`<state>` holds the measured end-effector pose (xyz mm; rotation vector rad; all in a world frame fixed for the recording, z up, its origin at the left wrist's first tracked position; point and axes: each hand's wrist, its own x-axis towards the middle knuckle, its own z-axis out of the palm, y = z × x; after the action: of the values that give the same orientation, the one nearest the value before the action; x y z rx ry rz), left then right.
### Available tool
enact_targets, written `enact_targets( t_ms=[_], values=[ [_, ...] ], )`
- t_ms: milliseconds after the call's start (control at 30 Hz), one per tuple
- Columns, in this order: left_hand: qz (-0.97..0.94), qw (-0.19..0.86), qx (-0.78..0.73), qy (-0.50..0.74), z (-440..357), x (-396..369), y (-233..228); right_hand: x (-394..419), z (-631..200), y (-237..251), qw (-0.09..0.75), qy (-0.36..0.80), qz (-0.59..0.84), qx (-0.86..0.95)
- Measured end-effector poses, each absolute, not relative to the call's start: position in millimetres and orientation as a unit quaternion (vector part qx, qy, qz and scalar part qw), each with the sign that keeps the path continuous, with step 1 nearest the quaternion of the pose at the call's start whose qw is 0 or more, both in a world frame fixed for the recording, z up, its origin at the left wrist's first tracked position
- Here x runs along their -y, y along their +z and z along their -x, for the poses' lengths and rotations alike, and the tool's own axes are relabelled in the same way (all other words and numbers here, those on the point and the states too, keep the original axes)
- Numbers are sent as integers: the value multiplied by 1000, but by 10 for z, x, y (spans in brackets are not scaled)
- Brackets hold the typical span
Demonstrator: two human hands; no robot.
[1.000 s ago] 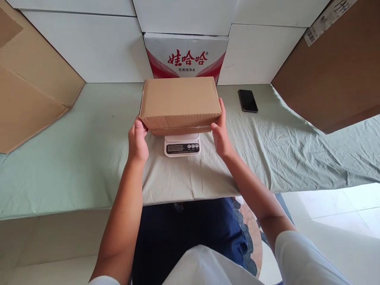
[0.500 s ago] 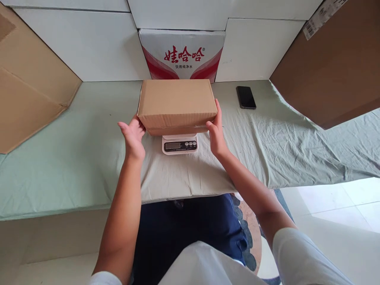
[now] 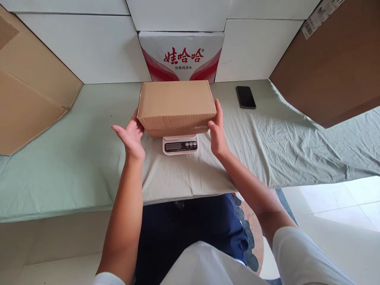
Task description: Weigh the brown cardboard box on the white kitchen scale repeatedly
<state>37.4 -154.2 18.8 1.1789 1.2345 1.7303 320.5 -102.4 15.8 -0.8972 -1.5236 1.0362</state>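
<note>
Cardboard box [image 3: 177, 106], closed and plain brown, sits on a small white digital kitchen scale [image 3: 180, 144], overhanging it so that only the scale's front strip with display and buttons shows; what the box holds cannot be seen. In the head view the left hand [image 3: 130, 134] is spread open, palm turned toward the box's left end, its fingers just beside the lower corner, gripping nothing. The right hand [image 3: 217, 130] is likewise open and flat along the right end, fingertips at or just off the cardboard; contact cannot be told. Scale and box stand on a tabletop [image 3: 74, 158] covered with a wrinkled pale green sheet. A black phone [image 3: 246, 97] lies face up well to the right. Behind stands a red-and-white water carton [image 3: 181, 55] among white boxes, with large brown cartons at both sides.
</note>
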Motion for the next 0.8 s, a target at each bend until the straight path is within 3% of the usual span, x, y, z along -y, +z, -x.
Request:
enact_targets(
  t_ms=[233,800],
  values=[
    [-476,313,-450,688,-365,1550,298,876,-3281,58,532,427,375,628],
    [-513,411,-416,628,-374,1478,168,915,-3167,49,551,484,337,590]
  ],
)
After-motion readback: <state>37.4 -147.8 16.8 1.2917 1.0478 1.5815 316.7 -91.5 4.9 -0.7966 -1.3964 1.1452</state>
